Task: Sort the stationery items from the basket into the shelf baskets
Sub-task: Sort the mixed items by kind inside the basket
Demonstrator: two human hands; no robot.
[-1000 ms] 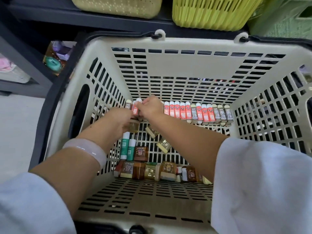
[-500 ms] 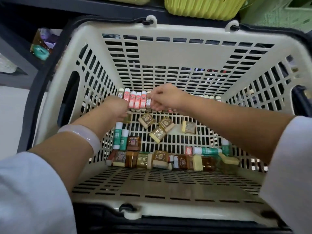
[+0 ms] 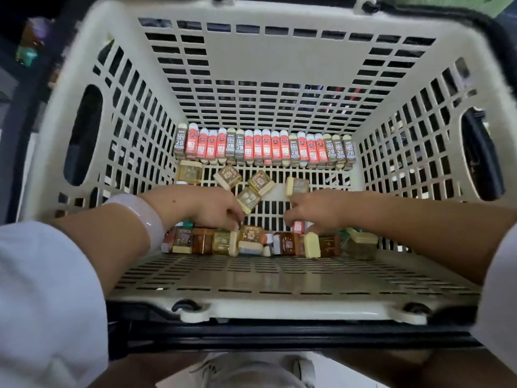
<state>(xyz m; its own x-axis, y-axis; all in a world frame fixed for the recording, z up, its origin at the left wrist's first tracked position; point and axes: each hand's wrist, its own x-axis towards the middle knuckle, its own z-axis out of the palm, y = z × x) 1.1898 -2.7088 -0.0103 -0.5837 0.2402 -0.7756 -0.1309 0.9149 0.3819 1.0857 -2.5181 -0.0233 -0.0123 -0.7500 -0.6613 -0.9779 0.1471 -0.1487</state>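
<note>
A beige slotted basket (image 3: 260,65) fills the view. Along its far wall stands a row of red and grey 2B erasers (image 3: 264,148). Several small amber boxes (image 3: 253,187) lie loose in the middle, and a near row of brown and amber boxes (image 3: 285,243) lines the front. My left hand (image 3: 215,210) reaches down onto the near row, its fingertips curled at an amber box (image 3: 250,233); whether it grips anything is hidden. My right hand (image 3: 310,211) pinches a small red eraser (image 3: 298,226) just behind the near row.
The basket has black handles and rim (image 3: 279,334) close to me, and an oval grip hole in the left wall (image 3: 84,135) and the right wall (image 3: 481,152). Dark shelving with a teal object (image 3: 26,53) shows at the upper left.
Both hands have drawn back from the far eraser row toward the near row of boxes. The eraser row is now fully uncovered. The camera has moved closer and lower over the basket.
</note>
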